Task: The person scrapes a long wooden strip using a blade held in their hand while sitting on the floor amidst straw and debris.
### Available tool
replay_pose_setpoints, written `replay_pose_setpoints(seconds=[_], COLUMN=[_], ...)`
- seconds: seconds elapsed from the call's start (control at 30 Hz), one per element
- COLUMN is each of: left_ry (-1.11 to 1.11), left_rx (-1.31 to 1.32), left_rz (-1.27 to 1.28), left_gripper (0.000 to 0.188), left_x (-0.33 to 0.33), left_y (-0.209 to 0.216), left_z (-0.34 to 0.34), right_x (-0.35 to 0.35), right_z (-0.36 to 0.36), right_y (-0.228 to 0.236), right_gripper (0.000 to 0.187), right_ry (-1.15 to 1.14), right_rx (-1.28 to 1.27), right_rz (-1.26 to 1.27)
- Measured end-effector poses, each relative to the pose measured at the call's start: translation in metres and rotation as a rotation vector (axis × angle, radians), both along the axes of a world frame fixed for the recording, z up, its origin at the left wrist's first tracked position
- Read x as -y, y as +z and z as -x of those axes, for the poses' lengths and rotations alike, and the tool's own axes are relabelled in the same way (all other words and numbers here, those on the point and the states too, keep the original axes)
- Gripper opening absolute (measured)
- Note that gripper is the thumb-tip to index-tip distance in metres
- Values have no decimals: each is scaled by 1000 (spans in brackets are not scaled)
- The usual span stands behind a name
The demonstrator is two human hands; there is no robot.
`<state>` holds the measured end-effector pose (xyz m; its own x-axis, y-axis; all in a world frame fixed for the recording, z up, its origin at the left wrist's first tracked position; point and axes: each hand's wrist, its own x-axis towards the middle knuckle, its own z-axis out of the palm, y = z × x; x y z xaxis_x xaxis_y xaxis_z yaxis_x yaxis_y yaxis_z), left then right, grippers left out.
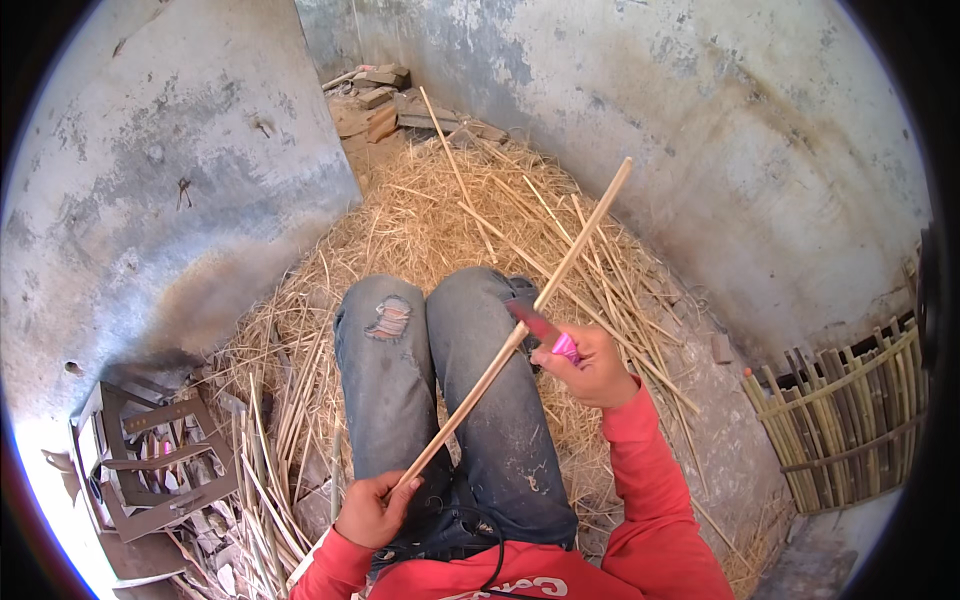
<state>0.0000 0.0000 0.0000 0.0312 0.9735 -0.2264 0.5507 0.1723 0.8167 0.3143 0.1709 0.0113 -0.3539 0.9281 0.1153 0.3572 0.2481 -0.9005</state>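
Observation:
A long, pale bamboo strip (478, 387) runs slantwise over my lap, from the lower left up to the far right. Its near end is gripped in my left hand (375, 510), fingers wrapped round it. My right hand (592, 368) is closed on the pink handle of a knife (536, 322). The knife's dark reddish blade lies across the strip near its middle, touching or very close to it. Under the strip are my knees in worn grey jeans (490, 330), torn at the left knee.
Straw-like shavings (400, 230) cover the floor ahead, with loose bamboo strips (610, 290) at right and more strips (265, 480) at left. A slatted bamboo basket (850, 420) stands at right. A broken metal frame (165, 460) is at left, bricks (380, 95) in the far corner. Bare walls (760, 130) enclose the space.

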Motion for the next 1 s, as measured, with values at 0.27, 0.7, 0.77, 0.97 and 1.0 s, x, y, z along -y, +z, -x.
replay_pose_setpoints(seconds=[0.27, 0.7, 0.77, 0.97, 1.0], left_ry=[79, -121, -115, -98, -101], left_rx=[303, -132, -126, -158, -171], left_rz=[270, 54, 58, 66, 67], left_gripper=[24, 37, 37, 36, 36], left_x=[5, 15, 11, 10, 9], left_y=[-3, -12, -4, 4, 5], left_z=[8, 60, 53, 39, 39], right_x=[-38, -99, -82, -3, 0], right_z=[-54, -69, -45, 29, 30], right_y=[-2, -29, -37, -34, -32], right_gripper=[25, 58, 58, 49, 47], right_ry=[-535, -692, -575, -438, -448], right_rx=[-66, 229, 231, 135, 133], right_rz=[-39, -380, -300, -205, -202])
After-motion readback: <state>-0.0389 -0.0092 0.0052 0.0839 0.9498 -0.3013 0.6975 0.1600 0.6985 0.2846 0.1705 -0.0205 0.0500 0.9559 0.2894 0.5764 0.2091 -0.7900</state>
